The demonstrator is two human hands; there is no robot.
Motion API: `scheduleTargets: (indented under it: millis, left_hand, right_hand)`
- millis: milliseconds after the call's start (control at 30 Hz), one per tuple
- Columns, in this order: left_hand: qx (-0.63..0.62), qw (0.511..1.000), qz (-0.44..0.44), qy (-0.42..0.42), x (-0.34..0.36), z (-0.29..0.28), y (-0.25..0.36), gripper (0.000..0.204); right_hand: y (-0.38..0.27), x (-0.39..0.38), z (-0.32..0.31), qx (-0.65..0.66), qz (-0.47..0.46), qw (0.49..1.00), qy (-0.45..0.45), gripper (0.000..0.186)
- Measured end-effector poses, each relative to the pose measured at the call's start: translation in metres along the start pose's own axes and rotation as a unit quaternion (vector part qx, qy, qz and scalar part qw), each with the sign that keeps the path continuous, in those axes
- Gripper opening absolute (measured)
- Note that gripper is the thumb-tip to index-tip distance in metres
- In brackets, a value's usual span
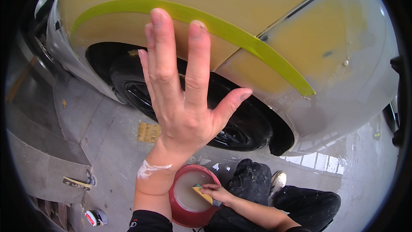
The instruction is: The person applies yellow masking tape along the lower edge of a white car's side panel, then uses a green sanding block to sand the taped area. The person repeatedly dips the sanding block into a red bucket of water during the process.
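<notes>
My left hand (178, 99) is raised with fingers spread, its back toward me, in front of the wheel arch of a car body (257, 0) coated in pale yellow filler. A strip of yellow-green tape (240, 38) follows the arch. Whether the palm touches the panel I cannot tell. A white smear crosses my left wrist. Lower down, my right hand (218, 192) grips a small yellow sanding block (201, 192) with a teal top, held at the rim of a red bucket (178, 215) of cloudy water.
A black tyre (240, 129) fills the arch behind my left hand. My knees in black trousers and a light shoe (278, 181) are by the bucket. On the wet concrete floor lie a yellow cardboard scrap (148, 132) and a small red-and-white object (95, 218).
</notes>
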State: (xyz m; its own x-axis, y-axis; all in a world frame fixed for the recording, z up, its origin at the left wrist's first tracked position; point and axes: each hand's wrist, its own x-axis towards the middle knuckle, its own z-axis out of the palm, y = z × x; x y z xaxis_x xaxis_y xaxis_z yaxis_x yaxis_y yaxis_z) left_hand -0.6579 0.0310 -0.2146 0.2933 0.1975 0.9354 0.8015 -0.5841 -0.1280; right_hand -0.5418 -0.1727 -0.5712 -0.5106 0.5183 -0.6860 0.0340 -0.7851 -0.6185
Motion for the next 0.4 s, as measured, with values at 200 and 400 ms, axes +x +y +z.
scheduleTargets:
  millis: [200, 400]
  left_hand:
    - [-0.069, 0.996, -0.049, 0.033, -0.006, -0.005, 0.007, 0.094]
    - [-0.547, 0.700, -0.424, 0.177, -0.014, 0.014, 0.042, 0.078]
  right_hand:
    - [0.015, 0.012, 0.000, -0.062, -0.033, 0.997, -0.030, 0.069]
    - [0.009, 0.007, 0.001, -0.109, -0.033, 0.992, -0.046, 0.074]
